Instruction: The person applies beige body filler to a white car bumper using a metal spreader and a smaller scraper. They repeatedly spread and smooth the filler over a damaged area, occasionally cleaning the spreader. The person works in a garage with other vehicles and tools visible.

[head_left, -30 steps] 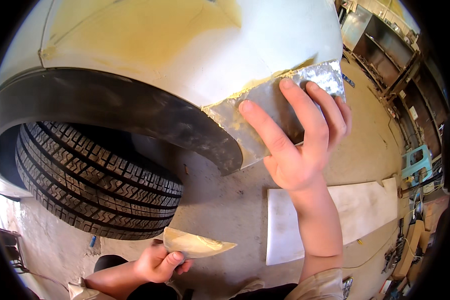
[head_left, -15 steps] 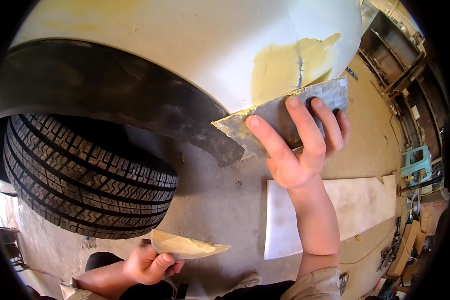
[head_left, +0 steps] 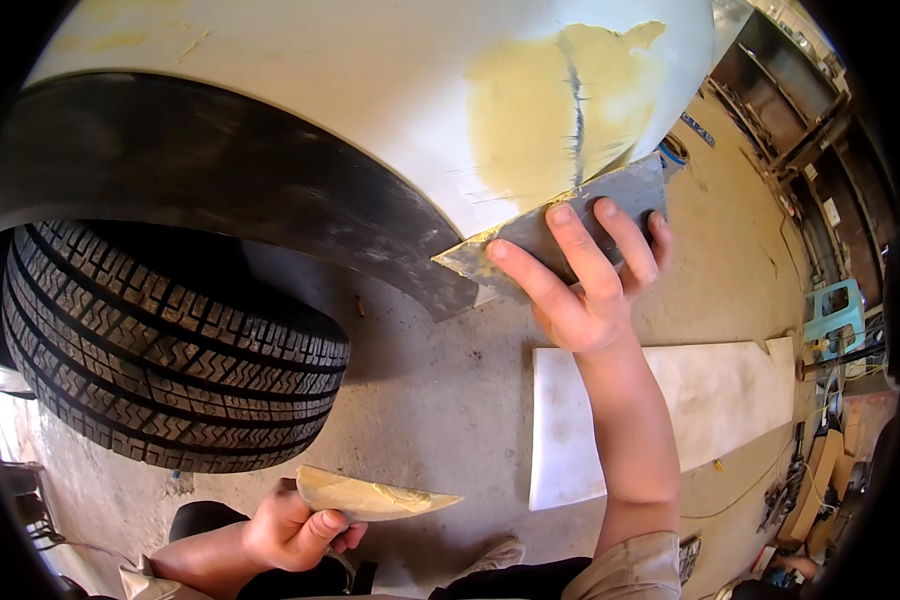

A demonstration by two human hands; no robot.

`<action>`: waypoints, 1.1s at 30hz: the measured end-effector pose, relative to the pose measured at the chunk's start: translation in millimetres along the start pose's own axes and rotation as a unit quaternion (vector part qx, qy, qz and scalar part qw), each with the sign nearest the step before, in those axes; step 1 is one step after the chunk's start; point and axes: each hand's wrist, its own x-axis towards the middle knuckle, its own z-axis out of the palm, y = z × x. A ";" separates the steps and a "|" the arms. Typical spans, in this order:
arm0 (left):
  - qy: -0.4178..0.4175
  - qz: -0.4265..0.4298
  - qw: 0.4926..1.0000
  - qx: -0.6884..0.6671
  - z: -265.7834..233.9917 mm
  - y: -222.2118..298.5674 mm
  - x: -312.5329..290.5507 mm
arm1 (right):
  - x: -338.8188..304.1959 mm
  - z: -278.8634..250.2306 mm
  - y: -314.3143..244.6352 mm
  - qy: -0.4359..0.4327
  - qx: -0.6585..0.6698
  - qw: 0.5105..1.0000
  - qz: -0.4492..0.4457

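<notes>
My right hand (head_left: 595, 300) presses a flat grey metal filler spreader (head_left: 638, 183) against the lower edge of a white car body panel (head_left: 380, 90), fingers spread across its face. Yellow putty clings along its upper edge. Just above lies a smeared patch of yellow body filler (head_left: 515, 110) with a dark vertical streak through it. Low in the view, my left hand (head_left: 285, 530) grips a second flat spreader (head_left: 350, 495), its face coated with yellow filler. That one is held level, apart from the car.
A black wheel-arch trim (head_left: 220, 170) curves over a treaded tyre (head_left: 180, 350) at the left. A white board (head_left: 710, 400) lies on the concrete floor under my right forearm. Along the right stand dark shelves (head_left: 770, 90), a light-blue plastic stool (head_left: 835, 315) and assorted clutter.
The spreader in my right hand has moved down relative to the panel, uncovering more of the filler patch. The panel sits higher in the view. My left hand is nearly still.
</notes>
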 end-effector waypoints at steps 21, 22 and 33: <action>0.011 0.016 0.999 0.033 19.9 12.0 -2.2 | -14.7 -83.0 -5.8 -0.062 0.253 0.949 0.176; -0.003 0.017 0.999 0.048 16.9 14.5 0.6 | -6.1 -99.1 -20.6 -0.091 0.320 0.904 0.267; 0.041 0.068 0.995 0.063 -1.2 7.5 2.0 | 39.7 -135.4 -39.9 -0.399 0.551 0.721 0.129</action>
